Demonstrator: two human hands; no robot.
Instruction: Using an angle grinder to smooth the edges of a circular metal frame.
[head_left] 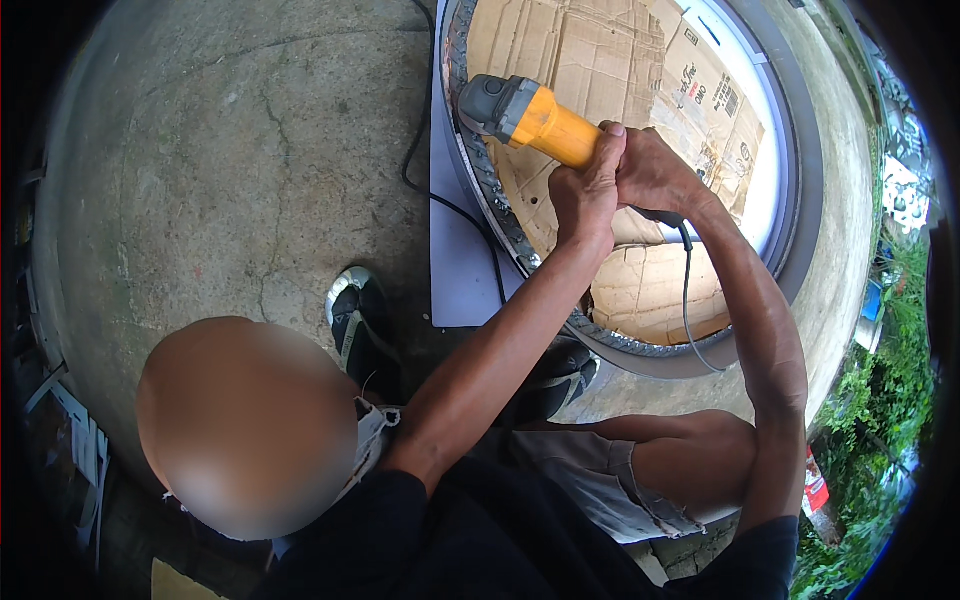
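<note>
Both my hands are closed round the yellow body of an angle grinder [560,128]. My left hand [587,195] wraps its rear half, thumb along the top. Against it, my right hand [655,170] grips the back end, where the black cord comes out. The grinder's grey head [487,103] points left and lies over the rim of a large round frame [487,185] with a rough, silvery edge. The disc is hidden under the head, so I cannot tell whether it touches the rim. Flat brown cardboard [560,50] lies inside the frame.
A black cable [410,160] runs along the left of the frame, over a pale flat panel [460,270]. My shoe [358,320] stands on the cracked concrete floor [230,170] beside it. The grinder's cord [687,290] hangs near my right forearm. Green plants [860,430] grow at right.
</note>
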